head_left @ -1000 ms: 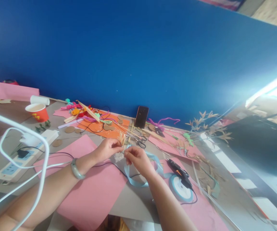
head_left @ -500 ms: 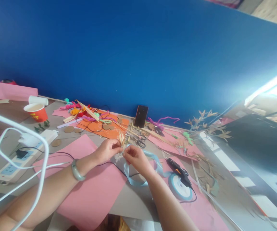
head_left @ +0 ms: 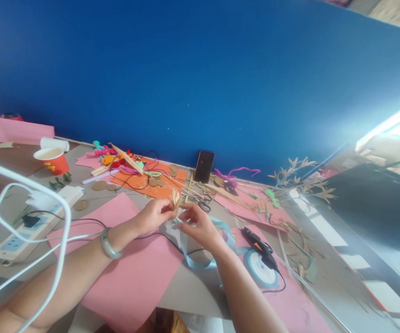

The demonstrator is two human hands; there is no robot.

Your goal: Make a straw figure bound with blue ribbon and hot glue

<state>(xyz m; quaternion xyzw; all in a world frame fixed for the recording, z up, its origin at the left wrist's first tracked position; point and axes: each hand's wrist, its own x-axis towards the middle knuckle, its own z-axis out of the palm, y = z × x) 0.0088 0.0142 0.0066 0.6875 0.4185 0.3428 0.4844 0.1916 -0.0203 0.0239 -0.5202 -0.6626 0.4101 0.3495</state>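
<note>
My left hand (head_left: 154, 214) pinches a small bundle of dry straw-coloured leaves (head_left: 176, 200) above the table, fingers closed round its base. My right hand (head_left: 200, 225) is right beside it, fingertips pinched at the same bundle from the right. A light blue ribbon (head_left: 195, 260) runs from under my hands down in a loop and over to a ribbon spool (head_left: 260, 274). A pale green bangle (head_left: 108, 245) sits on my left wrist. A pink paper sheet (head_left: 130, 273) lies below my hands.
A black glue gun (head_left: 257, 243) lies over the spool. Scissors (head_left: 200, 203), a standing phone (head_left: 204, 166), orange paper (head_left: 144, 182) with pipe cleaners, a red paper cup (head_left: 52, 160), a white power strip (head_left: 29, 222) with cables and dried branches (head_left: 297, 178) surround the spot. A blue wall (head_left: 200, 83) stands behind.
My right hand has moved up and left, closing in on the leaf bundle held by my left hand. The left hand has barely shifted.
</note>
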